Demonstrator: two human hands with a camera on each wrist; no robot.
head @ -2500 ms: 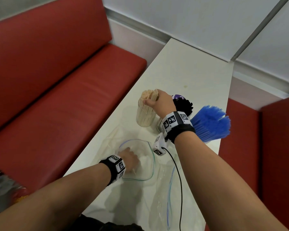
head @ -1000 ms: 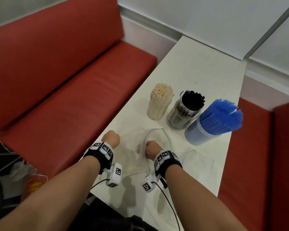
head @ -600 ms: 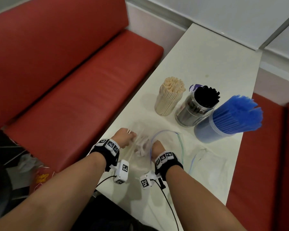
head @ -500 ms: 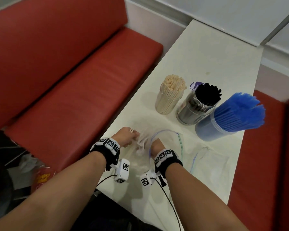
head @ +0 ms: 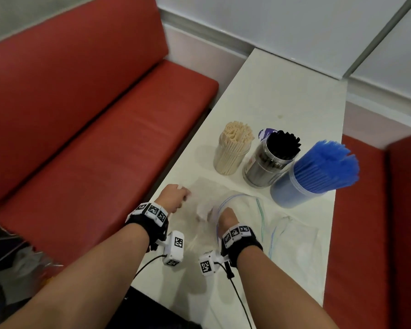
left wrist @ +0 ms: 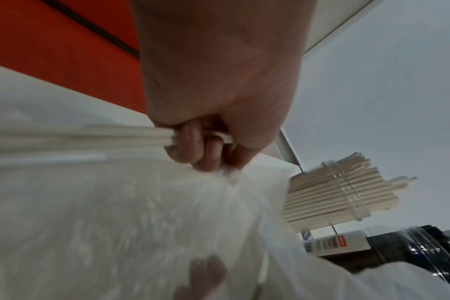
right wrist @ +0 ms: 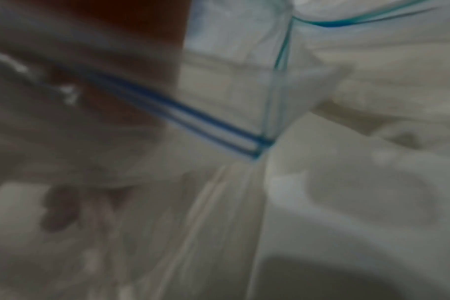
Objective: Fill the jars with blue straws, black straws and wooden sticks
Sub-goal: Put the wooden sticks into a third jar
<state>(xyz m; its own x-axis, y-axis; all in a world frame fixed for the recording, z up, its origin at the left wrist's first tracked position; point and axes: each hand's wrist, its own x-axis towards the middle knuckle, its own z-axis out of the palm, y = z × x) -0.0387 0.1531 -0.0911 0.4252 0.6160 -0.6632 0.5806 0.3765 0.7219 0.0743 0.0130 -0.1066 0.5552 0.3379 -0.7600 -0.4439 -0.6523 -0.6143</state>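
Three clear jars stand in a row on the white table: wooden sticks, black straws and blue straws. My left hand is near the table's left edge. In the left wrist view the left hand grips a small bundle of wooden sticks, which lies level beside a clear zip bag. My right hand sits at the mouth of that zip bag. Its fingers are hidden in the plastic. The right wrist view is blurred and shows only the bag's blue zip line.
A second clear zip bag lies flat on the table to the right of my right hand. Red benches run along the left side and the right side. Cables trail from both wrist cameras over the near edge.
My right hand has come back from the wooden sticks jar to the bag's mouth. My left hand has moved to the bag and taken hold of a few wooden sticks.
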